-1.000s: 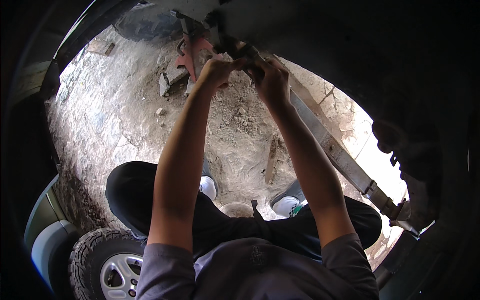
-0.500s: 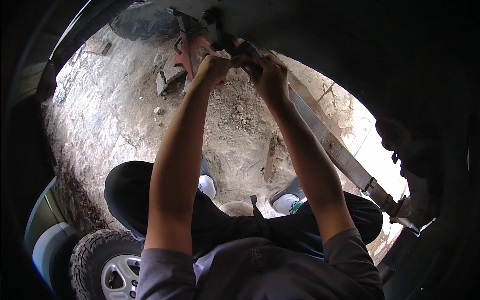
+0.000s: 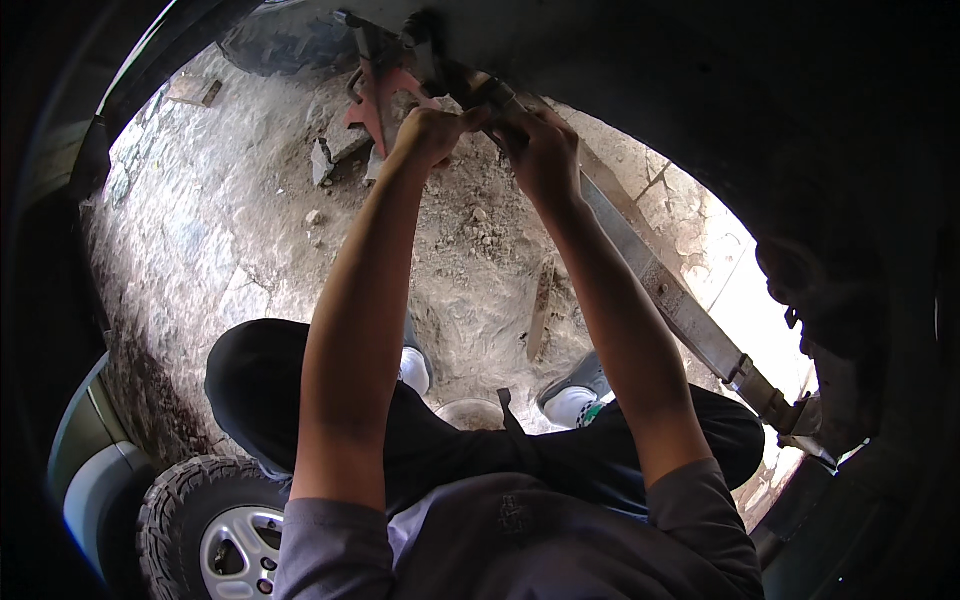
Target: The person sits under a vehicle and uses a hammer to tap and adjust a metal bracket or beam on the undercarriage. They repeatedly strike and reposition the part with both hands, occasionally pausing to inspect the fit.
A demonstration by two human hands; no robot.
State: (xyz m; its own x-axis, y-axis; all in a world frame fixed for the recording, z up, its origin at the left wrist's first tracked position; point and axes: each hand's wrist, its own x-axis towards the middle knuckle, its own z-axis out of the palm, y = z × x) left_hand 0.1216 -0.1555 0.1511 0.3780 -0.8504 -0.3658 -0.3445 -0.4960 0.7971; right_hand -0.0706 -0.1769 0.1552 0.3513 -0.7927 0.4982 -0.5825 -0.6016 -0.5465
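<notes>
Metal bar (image 3: 665, 295), grey and flat-sided, slanted beneath the dark underside of a vehicle (image 3: 640, 60), running from near the raised hands down to the lower right. By its upper end sat a dark metal part (image 3: 490, 95), with both hands up against it. The left hand (image 3: 435, 135) had its fingers bent, its thumb side toward the part; shadow hid the fingertips, so whether it pinched anything could not be told. The right hand (image 3: 543, 150) was curled narrow at the part's near side, just beside the left, and its hold could not be made out either.

Just beyond the left hand stood a red stand (image 3: 380, 105), with broken stone (image 3: 322, 162) near its foot. Below the arms, a narrow strip (image 3: 541, 312) lay on the rough, dirty ground (image 3: 200, 230). A chunky tyre (image 3: 165, 520) with a silver wheel (image 3: 240, 550) showed at lower left.
</notes>
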